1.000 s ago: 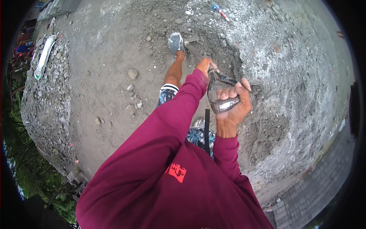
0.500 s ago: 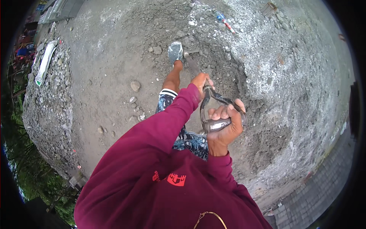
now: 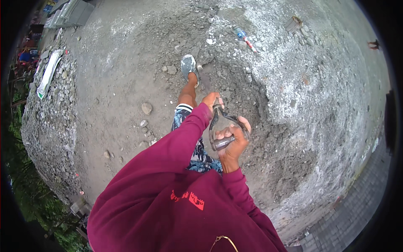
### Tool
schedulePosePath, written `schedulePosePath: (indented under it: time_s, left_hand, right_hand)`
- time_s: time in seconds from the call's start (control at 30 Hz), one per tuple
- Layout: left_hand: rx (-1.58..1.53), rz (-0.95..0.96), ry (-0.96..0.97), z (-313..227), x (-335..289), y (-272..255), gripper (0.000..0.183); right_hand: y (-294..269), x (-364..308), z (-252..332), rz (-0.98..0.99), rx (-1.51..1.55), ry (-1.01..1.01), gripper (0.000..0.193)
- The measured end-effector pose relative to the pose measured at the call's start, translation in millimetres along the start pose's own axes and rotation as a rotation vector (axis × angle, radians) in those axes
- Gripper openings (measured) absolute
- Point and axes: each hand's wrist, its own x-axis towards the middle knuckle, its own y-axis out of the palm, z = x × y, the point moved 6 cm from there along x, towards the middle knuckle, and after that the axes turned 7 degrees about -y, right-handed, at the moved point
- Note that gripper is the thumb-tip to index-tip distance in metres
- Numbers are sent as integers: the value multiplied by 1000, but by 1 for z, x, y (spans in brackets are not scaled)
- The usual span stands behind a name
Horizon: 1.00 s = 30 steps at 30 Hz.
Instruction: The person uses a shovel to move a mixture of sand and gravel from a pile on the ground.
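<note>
Both my hands hold a shovel, which stretches away from me toward the broken grey soil. My left hand is wrapped round the shovel's shaft, just beyond the forked handle. With its fingers closed round the crossbar of the D-shaped grip, my right hand is nearer to my body. The lower end of the shaft lies beside my grey shoe; the blade is mostly hidden in or against the loose soil.
A shallow dug hollow runs to the right, bordered by whitish ground. A plastic bottle and a red-and-white piece lie ahead. Gravel and a long white sack are at left, stacked grey sheets far left, pavers right.
The shovel's grip and both hands have shifted left over the ground, still holding on. My view has tilted a little, so the ground ahead appears lower.
</note>
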Motion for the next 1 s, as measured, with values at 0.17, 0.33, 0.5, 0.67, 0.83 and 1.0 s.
schedulePosePath:
  time_s: [0.17,0.33,0.5,0.67,0.83,1.0]
  left_hand:
    - [-103,-264,-350,62,74,-14,14]
    - [-98,-250,-464,90,79,-42,39]
    - [-176,-422,-465,69,182,-108,40]
    - [-163,-568,-347,35,317,-129,28]
    - [-125,-659,-309,65,291,-131,15]
    - [-114,-594,-114,68,222,-131,9]
  right_hand:
    - [-101,77,-30,-145,-139,42,43]
    - [-168,83,-69,-306,-264,60,43]
    - [-287,120,-92,-775,-584,233,11]
    - [-338,168,-83,-1072,-982,240,10]
    - [-354,172,-66,-1034,-865,162,16]
    - [-388,132,-30,-896,-816,191,16]
